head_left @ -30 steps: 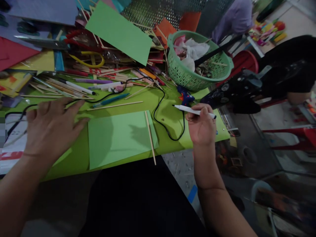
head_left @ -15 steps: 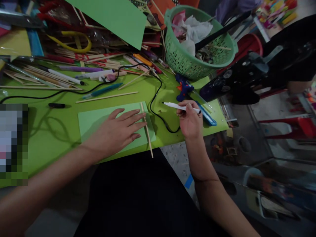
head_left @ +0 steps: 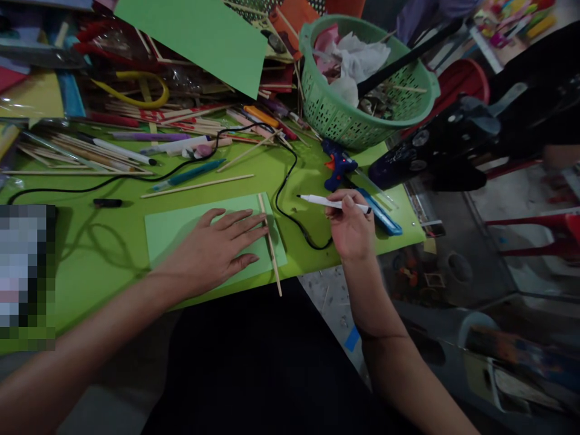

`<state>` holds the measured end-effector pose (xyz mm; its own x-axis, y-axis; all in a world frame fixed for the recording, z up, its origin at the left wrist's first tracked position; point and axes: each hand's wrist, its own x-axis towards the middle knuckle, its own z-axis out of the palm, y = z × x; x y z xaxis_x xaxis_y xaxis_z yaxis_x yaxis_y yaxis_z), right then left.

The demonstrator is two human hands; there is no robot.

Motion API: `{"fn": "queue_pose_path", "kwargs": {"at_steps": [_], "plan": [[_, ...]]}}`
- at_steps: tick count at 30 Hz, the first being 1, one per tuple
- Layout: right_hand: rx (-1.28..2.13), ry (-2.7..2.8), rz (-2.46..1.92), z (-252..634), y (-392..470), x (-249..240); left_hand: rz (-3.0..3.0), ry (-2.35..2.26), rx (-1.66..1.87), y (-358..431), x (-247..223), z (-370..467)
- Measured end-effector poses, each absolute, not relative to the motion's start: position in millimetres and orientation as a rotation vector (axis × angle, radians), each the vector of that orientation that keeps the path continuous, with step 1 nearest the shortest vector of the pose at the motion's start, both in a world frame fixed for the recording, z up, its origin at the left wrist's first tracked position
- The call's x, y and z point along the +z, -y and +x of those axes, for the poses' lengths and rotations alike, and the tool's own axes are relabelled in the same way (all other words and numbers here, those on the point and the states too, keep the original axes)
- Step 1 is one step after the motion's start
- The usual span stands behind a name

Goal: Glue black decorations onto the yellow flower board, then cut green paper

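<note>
My left hand [head_left: 222, 244] lies flat, fingers spread, on a light green sheet of paper [head_left: 174, 220]. Its fingertips touch a thin wooden stick [head_left: 273, 257] that crosses the sheet near its right edge and sticks out past the table's front. My right hand [head_left: 353, 226] is closed around a white marker pen [head_left: 317, 200], uncapped, its black tip pointing left. The pen is held in the air to the right of the paper. A black cap [head_left: 107, 203] lies on the table left of the sheet.
Behind the paper lie another stick [head_left: 197, 186], a teal pen [head_left: 190, 173] and a black cable [head_left: 290, 169]. A blue glue gun [head_left: 336, 166] and a blue cutter [head_left: 380, 212] are right of it. A green basket [head_left: 367, 118] of scraps stands at the back.
The view has shifted slightly, so everything sits a little lower. Both hands keep nearly the same pose over the paper and on the marker pen.
</note>
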<state>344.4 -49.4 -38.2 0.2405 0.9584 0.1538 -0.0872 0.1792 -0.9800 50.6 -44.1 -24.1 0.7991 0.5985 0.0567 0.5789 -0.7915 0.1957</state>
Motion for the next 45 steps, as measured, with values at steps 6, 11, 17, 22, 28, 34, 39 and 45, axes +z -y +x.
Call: {"fn": "queue_pose_path", "kwargs": {"at_steps": [6,11,17,22,28,34,39,45], "plan": [[0.947,1.056,-1.051,344,48,-40,2.801,-0.947,0.118,43,-23,54],[0.919,1.084,-1.09,344,48,-40,2.809,-0.976,0.12,45,-23,57],[0.905,1.095,-1.123,344,49,-39,2.849,-0.996,0.113,47,-26,59],[0.901,1.128,-1.116,343,49,-39,2.852,-1.01,0.12,51,-24,61],[0.94,1.122,-1.144,343,50,-37,2.87,-1.038,0.149,55,-27,62],[0.976,1.168,-1.107,338,47,-30,2.887,-1.065,0.185,58,-34,62],[1.036,1.282,-1.103,331,44,-24,2.911,-1.064,0.213,60,-33,63],[1.123,1.384,-1.029,321,45,-22,2.923,-1.09,0.2,63,-30,65]]}}
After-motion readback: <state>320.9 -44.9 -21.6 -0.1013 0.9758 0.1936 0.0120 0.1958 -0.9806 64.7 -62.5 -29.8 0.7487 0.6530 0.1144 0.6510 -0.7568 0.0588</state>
